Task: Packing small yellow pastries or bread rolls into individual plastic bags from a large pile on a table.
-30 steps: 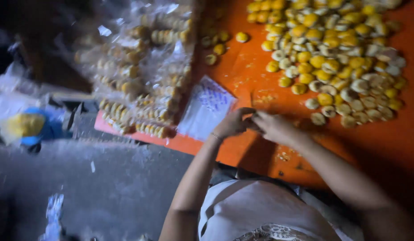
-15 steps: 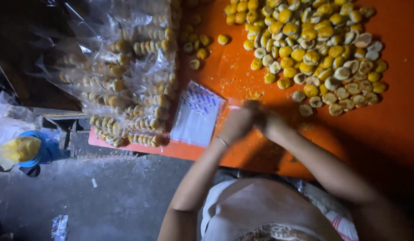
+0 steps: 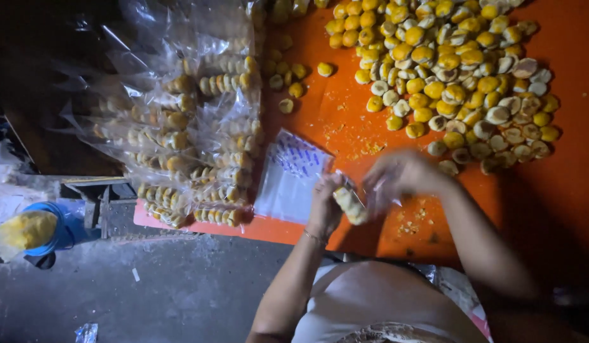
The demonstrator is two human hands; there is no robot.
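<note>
My left hand (image 3: 326, 204) grips a clear plastic bag holding a short row of small yellow pastries (image 3: 349, 204), just above the near edge of the orange table (image 3: 561, 184). My right hand (image 3: 399, 174) is blurred by motion, a little to the right of the bag, fingers apart, close to the bag's top; whether it touches the bag is unclear. A flat stack of empty printed plastic bags (image 3: 289, 178) lies on the table just left of my left hand. A big heap of loose yellow and pale round pastries (image 3: 453, 70) covers the table beyond my hands.
A pile of filled clear bags with rows of pastries (image 3: 193, 127) lies on the table's left end. Crumbs (image 3: 364, 149) dot the orange surface. Below left, a blue container with a yellow bag (image 3: 34, 228) stands on the grey floor (image 3: 167, 286).
My hands were pressed together at the table edge; now they have parted, the left keeping the filled bag and the right moving off to the right. The view has drifted left.
</note>
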